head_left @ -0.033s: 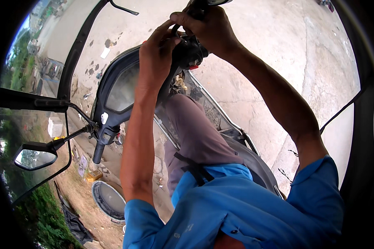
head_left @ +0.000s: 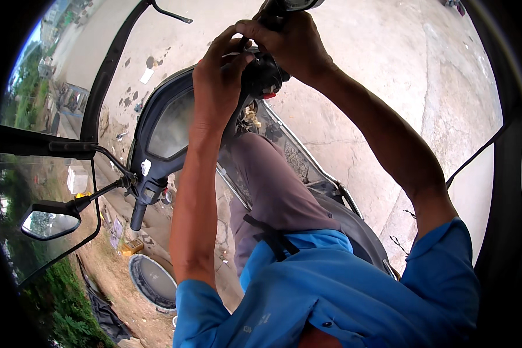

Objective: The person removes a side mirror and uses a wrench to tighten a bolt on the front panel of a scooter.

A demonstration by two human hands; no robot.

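Observation:
Both my hands are raised at the scooter's right handlebar end, around a dark mirror stem [head_left: 245, 43]. My right hand [head_left: 293, 49] grips the stem below a black mirror [head_left: 296, 4], its thumb reaching left. My left hand [head_left: 217, 81] has curled fingers and thumb against the lower stem, beside the black handlebar controls [head_left: 264, 75] with a red part; what exactly its fingertips hold is hidden. The scooter's dash with a clouded display [head_left: 168, 124] lies left of my hands.
The left mirror [head_left: 49, 219] and left handlebar grip [head_left: 138, 214] are at left, with a dark windshield frame [head_left: 89, 116]. My leg [head_left: 264, 180] is on the scooter. A round grey tub [head_left: 151, 281] sits on dirt beside greenery, lower left. Cracked concrete [head_left: 383, 69] surrounds the scooter.
My hands have shifted very slightly at the mirror stem, and my left forearm sits a touch further right. Otherwise the view is nearly the same.

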